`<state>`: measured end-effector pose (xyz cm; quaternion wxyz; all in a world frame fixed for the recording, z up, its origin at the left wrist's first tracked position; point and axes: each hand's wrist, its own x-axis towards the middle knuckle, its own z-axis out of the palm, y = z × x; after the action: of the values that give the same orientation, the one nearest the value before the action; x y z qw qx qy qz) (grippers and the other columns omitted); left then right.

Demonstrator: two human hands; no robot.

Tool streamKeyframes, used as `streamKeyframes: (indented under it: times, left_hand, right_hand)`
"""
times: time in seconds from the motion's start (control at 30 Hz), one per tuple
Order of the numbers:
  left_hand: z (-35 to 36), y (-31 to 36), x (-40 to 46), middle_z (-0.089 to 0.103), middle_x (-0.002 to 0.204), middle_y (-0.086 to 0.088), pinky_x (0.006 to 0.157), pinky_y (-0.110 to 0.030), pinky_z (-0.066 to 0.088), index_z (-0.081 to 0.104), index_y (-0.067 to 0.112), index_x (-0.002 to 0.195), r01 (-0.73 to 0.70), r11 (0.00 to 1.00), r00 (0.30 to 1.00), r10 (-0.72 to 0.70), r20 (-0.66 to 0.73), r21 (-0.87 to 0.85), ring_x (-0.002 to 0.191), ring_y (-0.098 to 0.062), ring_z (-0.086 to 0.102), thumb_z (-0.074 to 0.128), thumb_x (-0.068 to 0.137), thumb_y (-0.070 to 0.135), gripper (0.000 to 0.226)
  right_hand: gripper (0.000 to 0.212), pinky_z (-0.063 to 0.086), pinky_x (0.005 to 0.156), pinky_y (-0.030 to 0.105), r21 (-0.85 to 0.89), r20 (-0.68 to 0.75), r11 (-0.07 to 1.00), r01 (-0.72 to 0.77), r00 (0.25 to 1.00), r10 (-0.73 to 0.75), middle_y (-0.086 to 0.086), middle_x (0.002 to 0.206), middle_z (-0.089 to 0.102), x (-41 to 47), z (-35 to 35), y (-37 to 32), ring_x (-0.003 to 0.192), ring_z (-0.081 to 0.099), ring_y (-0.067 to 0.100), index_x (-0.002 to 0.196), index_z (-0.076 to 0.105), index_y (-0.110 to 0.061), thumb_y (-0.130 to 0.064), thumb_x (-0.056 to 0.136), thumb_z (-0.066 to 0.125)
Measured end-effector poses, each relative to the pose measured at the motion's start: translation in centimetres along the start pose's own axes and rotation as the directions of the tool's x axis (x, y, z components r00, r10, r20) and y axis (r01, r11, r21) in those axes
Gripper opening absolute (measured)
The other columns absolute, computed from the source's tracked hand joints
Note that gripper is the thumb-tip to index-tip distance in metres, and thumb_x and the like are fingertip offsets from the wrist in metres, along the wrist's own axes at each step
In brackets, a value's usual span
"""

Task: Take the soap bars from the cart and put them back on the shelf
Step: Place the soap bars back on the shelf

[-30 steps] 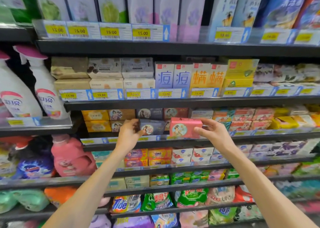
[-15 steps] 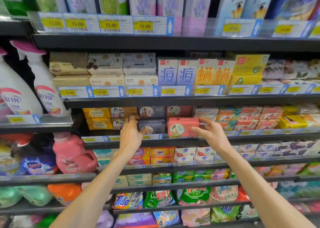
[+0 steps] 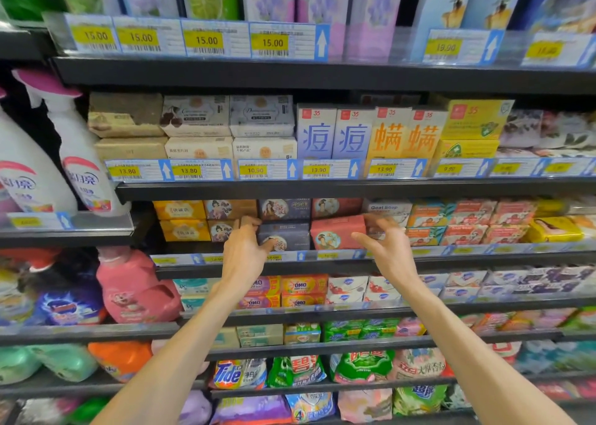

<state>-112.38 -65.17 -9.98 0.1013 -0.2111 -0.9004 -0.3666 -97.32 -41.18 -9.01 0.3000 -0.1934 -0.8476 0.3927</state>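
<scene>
A pink soap box (image 3: 333,232) lies on the soap shelf (image 3: 322,265), under a red box of the same kind. My right hand (image 3: 387,247) pinches its right end, thumb on the front, fingers on top. Beside it on the left sits a dark blue soap box (image 3: 287,234). My left hand (image 3: 243,252) grips that box's left end, with the thumb on its front face. The cart is out of view.
More soap boxes fill the same row: yellow ones (image 3: 182,219) at the left, Goat Soap (image 3: 387,208) and orange-pink packs (image 3: 464,223) at the right. White spray bottles (image 3: 80,166) stand at the far left. Shelves of detergent bags lie below.
My right hand has pushed the pink soap box back from the shelf's front edge into the row beside the dark blue box. My left hand has stayed on the dark blue box.
</scene>
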Motion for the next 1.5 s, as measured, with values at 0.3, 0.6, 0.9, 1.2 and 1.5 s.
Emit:
streamKeyframes:
  times: [0.3,0.6,0.9,1.2,1.5]
  left_hand:
    - [-0.4,0.2,0.1,0.066,0.117,-0.006,0.086,-0.043,0.057,0.057,0.019,0.115,0.029,1.000,0.999,-0.029,0.034,-0.003,0.102,-0.031,0.068,0.080,0.082,0.042,0.047]
    - [-0.5,0.4,0.0,0.067,0.116,-0.005,0.086,-0.043,0.059,0.057,0.020,0.114,0.037,0.999,0.999,-0.037,0.039,-0.010,0.100,-0.028,0.069,0.080,0.081,0.045,0.048]
    - [-0.2,0.5,0.0,0.069,0.111,-0.004,0.082,-0.045,0.060,0.056,0.022,0.112,0.049,0.999,0.998,-0.049,0.025,0.005,0.094,-0.028,0.071,0.081,0.078,0.048,0.049]
    - [-0.3,1.3,-0.1,0.065,0.115,-0.007,0.081,-0.042,0.059,0.057,0.017,0.111,0.043,0.999,0.999,-0.044,0.008,0.028,0.099,-0.031,0.068,0.081,0.082,0.039,0.044]
    - [-0.2,1.3,-0.2,0.065,0.116,-0.005,0.082,-0.042,0.059,0.057,0.018,0.113,0.038,0.999,0.999,-0.038,-0.007,0.031,0.100,-0.030,0.068,0.081,0.081,0.040,0.045]
  right_hand:
    - [0.031,0.042,0.073,-0.002,-0.145,-0.072,0.989,0.026,0.997,-0.037,-0.002,0.117,0.049,-0.4,1.1,-0.2,0.083,0.059,0.000,0.118,0.062,-0.014,-0.022,0.091,0.073]
    - [0.025,0.056,0.069,0.039,-0.367,-0.079,0.927,0.083,0.990,-0.120,-0.004,0.111,0.050,-0.6,2.4,1.0,0.073,0.059,0.015,0.114,0.060,-0.024,-0.017,0.092,0.068]
    - [0.019,0.055,0.067,0.037,-0.392,-0.125,0.918,0.051,0.986,-0.108,-0.002,0.112,0.050,-0.5,2.8,0.8,0.072,0.059,0.018,0.104,0.060,-0.020,-0.014,0.090,0.070]
    - [0.018,0.052,0.063,0.037,-0.437,-0.120,0.899,0.027,0.989,-0.088,0.005,0.112,0.050,-0.3,3.1,0.2,0.077,0.062,0.026,0.103,0.057,-0.013,-0.007,0.089,0.066]
    - [0.029,0.053,0.054,0.036,-0.525,-0.090,0.846,0.096,0.982,-0.167,0.001,0.107,0.051,-0.6,4.2,-0.4,0.074,0.059,0.023,0.100,0.050,-0.021,-0.040,0.089,0.070]
